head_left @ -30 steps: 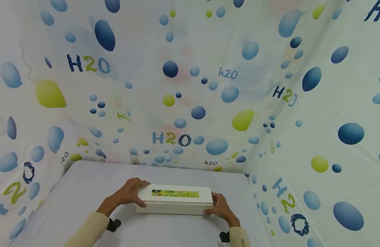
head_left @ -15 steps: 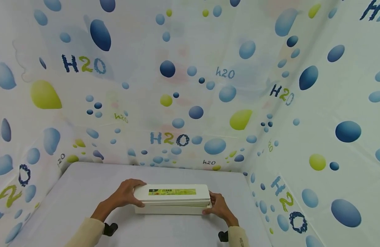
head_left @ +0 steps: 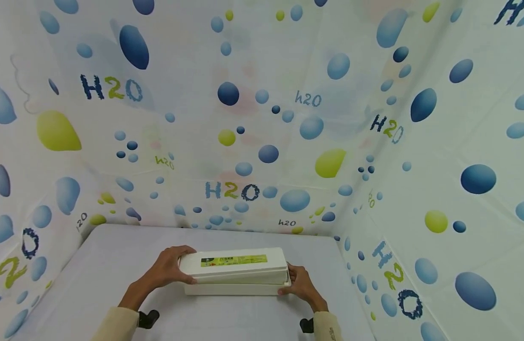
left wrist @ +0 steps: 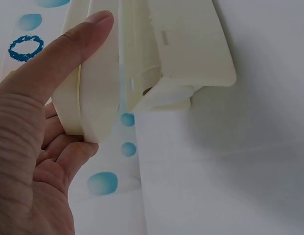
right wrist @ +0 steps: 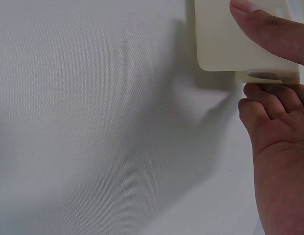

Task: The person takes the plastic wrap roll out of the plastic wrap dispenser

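Note:
A long cream plastic box rests on the table, its lid raised from the base and tilted, with the right end higher in the head view. On the lid's top is a yellow-green label. My left hand grips the lid's left end, thumb on the near side and fingers on the far side. A gap between lid and base shows in the left wrist view. My right hand holds the base's right end, with its thumb on the front wall in the right wrist view.
A white cloth covers the table. Behind it and along the sides hangs a white curtain printed with blue and green drops and H2O lettering. Black wrist mounts show beside the beige sleeves.
The lid has come up off the base and shifted slightly left in my left hand, its right end tilting upward. My right hand stays at the base's right end. The head view has shifted slightly.

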Motion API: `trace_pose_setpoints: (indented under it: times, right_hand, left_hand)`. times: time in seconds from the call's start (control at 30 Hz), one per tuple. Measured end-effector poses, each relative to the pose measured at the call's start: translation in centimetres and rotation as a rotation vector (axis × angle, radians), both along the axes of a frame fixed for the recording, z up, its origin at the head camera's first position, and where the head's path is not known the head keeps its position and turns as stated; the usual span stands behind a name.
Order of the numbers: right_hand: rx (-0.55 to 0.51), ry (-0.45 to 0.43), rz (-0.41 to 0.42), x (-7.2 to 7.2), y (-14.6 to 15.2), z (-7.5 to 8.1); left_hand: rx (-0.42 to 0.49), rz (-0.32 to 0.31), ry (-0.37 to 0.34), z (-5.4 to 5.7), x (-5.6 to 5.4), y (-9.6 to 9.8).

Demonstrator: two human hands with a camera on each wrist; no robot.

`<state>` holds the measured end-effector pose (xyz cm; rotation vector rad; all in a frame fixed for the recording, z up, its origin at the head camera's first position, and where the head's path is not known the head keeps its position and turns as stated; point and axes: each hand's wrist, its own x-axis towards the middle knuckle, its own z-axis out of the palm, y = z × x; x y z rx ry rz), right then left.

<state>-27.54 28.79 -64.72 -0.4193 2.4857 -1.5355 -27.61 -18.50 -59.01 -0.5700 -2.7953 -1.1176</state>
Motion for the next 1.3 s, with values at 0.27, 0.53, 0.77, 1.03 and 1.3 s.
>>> trace_pose_setpoints:
  times: [0.27, 0.53, 0.77, 1.03, 1.3]
  right_hand:
    - [-0.011, 0.016, 0.013, 0.1, 0.2, 0.2]
    - [-0.018, 0.016, 0.013, 0.2, 0.1, 0.3]
    - [-0.008, 0.01, 0.001, 0.2, 0.0, 0.2]
    - [-0.024, 0.006, 0.002, 0.3, -0.2, 0.3]
    - [-0.012, -0.005, -0.023, 0.6, -0.3, 0.6]
  left_hand:
    - [-0.007, 0.08, 0.037, 0.6, 0.7, -1.5]
    - [-0.008, 0.13, 0.059, 1.2, 1.5, -3.2]
    - [-0.017, 0.175, 0.057, 1.3, 2.3, -4.3]
    - [-0.043, 0.256, 0.024, 1.7, 3.2, -5.8]
    - [-0.029, 0.311, 0.026, 1.4, 4.0, -7.1]
